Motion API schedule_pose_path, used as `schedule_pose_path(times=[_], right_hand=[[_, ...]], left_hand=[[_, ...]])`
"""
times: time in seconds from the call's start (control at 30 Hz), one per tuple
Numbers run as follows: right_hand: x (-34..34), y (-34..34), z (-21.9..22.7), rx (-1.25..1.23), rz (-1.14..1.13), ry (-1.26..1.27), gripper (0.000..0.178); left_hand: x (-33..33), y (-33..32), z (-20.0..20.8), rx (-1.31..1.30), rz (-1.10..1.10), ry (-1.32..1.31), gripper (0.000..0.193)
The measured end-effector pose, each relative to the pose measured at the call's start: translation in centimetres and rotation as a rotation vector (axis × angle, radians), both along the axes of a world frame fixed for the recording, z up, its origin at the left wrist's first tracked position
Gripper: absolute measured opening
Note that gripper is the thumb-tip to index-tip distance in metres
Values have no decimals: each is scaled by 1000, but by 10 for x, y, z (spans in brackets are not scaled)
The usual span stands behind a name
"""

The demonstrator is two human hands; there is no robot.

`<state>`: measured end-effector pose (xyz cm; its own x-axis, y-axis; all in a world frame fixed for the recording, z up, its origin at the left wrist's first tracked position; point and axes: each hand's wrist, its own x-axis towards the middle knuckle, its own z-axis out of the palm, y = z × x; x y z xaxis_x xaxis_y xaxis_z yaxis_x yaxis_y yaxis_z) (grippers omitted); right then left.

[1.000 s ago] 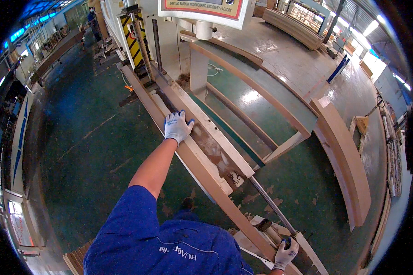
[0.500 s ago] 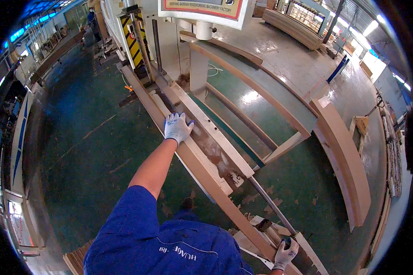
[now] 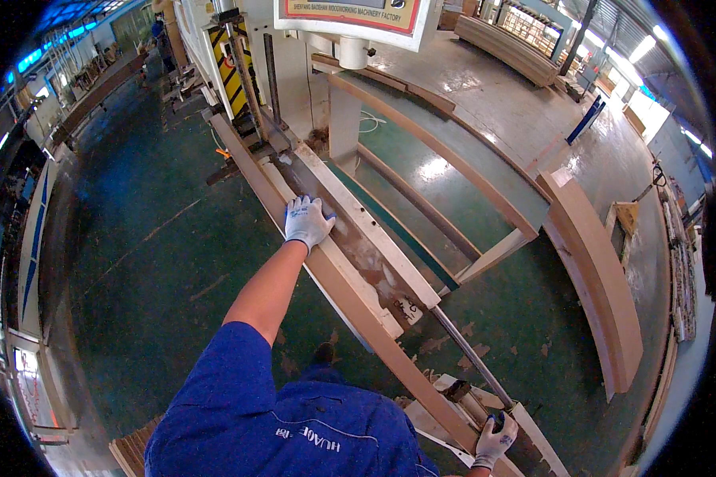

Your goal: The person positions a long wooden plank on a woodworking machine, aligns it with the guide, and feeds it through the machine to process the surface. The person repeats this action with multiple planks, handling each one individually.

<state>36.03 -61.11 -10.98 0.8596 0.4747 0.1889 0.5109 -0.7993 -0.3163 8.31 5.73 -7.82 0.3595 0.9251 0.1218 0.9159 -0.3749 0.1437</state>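
Observation:
A long, narrow wooden board (image 3: 350, 314) lies diagonally along a machine bed (image 3: 366, 258), from upper left to lower right. My left hand (image 3: 309, 221), in a white glove with blue fingertips, rests flat across the board, its thumb spread over the bed's worn trough. My right hand (image 3: 495, 440), gloved alike, is at the board's near end at lower right, fingers curled; what lies under them is hidden. Between the hands, a metal rod (image 3: 473, 355) runs on from the bed's end toward my right hand.
A white machine head (image 3: 358, 20) overhangs the bed's far end, beside a yellow-black striped panel (image 3: 231, 75). Right of the bed stands a wooden frame (image 3: 433, 135). A curved stack of boards (image 3: 597, 274) stands farther right. Cut boards (image 3: 135, 445) show at the lower left.
A brown strip on the bed just beyond my left hand has gone from that spot, leaving the trough and a small pale piece showing. Both hands stay almost where they were.

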Motion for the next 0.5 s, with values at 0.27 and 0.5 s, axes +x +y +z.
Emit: schedule_pose_path(times=[0.27,0.5], right_hand=[[4,-8,-11,-16,-13,-35,36],[-1,1,1,-11,-7,-12,33]], left_hand=[[2,0,0,-12,11,-13,56],[2,1,0,-11,-4,10,63]])
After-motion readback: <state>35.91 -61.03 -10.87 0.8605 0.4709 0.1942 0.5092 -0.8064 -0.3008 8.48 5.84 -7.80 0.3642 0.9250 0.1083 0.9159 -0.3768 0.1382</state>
